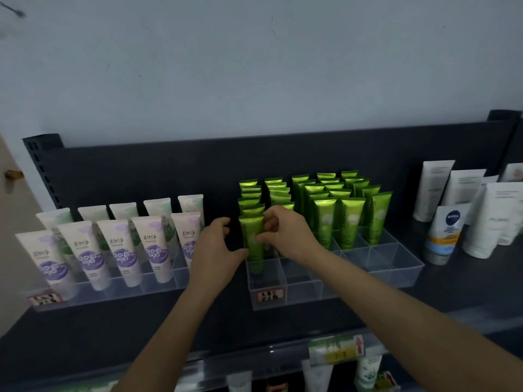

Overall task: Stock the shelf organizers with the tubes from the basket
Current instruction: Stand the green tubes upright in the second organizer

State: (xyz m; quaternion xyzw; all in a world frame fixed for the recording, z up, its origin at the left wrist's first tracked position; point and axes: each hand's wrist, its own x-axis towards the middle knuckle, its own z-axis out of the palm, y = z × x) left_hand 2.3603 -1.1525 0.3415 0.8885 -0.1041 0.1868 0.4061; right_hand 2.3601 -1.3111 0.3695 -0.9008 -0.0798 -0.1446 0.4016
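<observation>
A clear shelf organizer (396, 274) on the dark shelf holds several upright green tubes in rows. The front green tube (253, 244) stands in the leftmost lane. My left hand (218, 247) touches its left side with the thumb at its lower part. My right hand (285, 233) pinches the tube's right edge with curled fingers. To the left, a second clear organizer (158, 284) carries several white tubes with purple and green prints (124, 250). No basket is in view.
White tubes and a blue-capped Nivea tube (445, 233) stand loose on the shelf at the right. The dark back panel (198, 171) rises behind the organizers. A price strip with a label (335, 349) runs along the shelf's front edge; more tubes show below.
</observation>
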